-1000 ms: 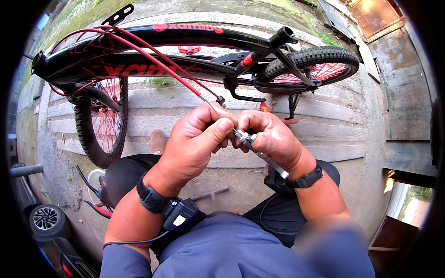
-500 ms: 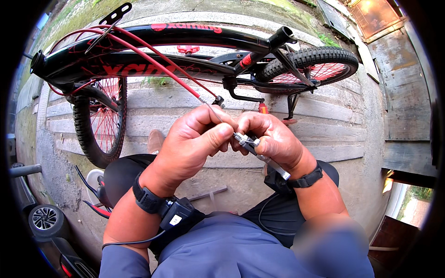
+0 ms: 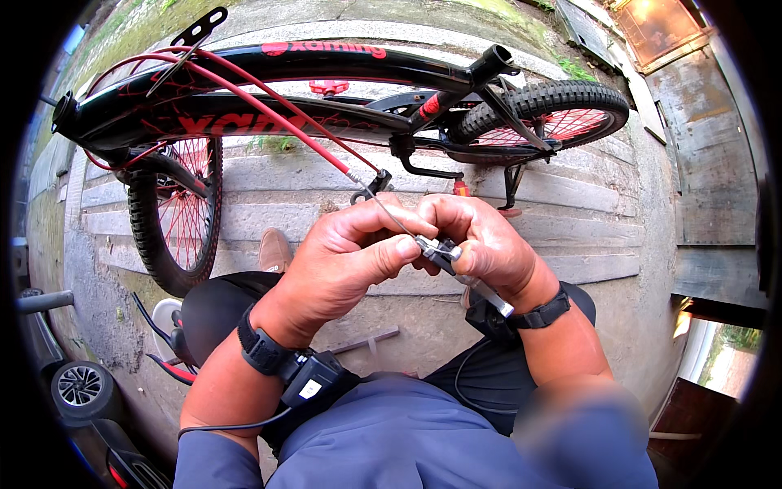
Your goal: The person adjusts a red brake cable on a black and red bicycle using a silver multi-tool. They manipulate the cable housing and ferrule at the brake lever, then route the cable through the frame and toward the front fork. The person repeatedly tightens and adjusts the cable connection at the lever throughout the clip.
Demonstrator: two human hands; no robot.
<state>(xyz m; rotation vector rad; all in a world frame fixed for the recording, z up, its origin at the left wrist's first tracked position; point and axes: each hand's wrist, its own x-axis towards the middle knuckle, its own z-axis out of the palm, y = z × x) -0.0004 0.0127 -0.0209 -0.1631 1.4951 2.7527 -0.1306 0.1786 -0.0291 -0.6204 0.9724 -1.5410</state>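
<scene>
In my right hand (image 3: 482, 244) is a silver and black brake lever (image 3: 492, 300), its blade pointing down and right. My left hand (image 3: 358, 254) is closed at the lever's upper end, thumb and forefinger around a bare brake cable (image 3: 388, 213). This wire comes out of a red cable housing (image 3: 305, 137) and runs down to the lever. Exactly how its end sits in the lever is too small to tell. Beyond my left fingers hangs a second black lever clamp (image 3: 380, 184) on the other red cable. Both hands are in front of a black bicycle frame (image 3: 326, 69).
The bicycle's front wheel (image 3: 147, 232) stands at the left, the rear wheel (image 3: 562, 102) at the far right. A thin metal bar (image 3: 362, 339) lies on the ground between my legs. A white round container (image 3: 165, 316) is beside my left knee. Wooden panels (image 3: 700, 147) line the right.
My left hand has shifted slightly down and right, its fingers straighter along the cable. The second lever clamp shows more. My right hand still holds the brake lever, nearly unmoved.
</scene>
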